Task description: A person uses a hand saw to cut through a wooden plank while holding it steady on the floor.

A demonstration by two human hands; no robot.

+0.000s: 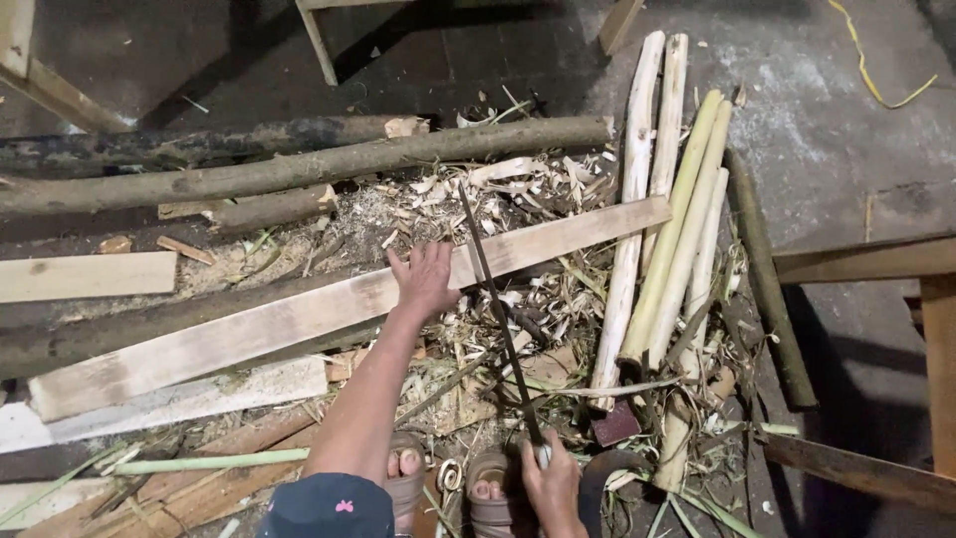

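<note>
The left hand (423, 282) lies flat, fingers spread, on a pale plank (299, 319). The right hand (551, 485), fingers clamped, grips a long blade (495, 309) crossing it. Peeled poles (657, 219), logs (299, 169) and shavings (518, 189) crowd the floor.

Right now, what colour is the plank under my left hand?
Pale, raw-wood tan, seen in the head view: the plank under the left hand.

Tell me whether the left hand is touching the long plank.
Touching: the head view shows the left hand pressed flat on the long plank.
</note>
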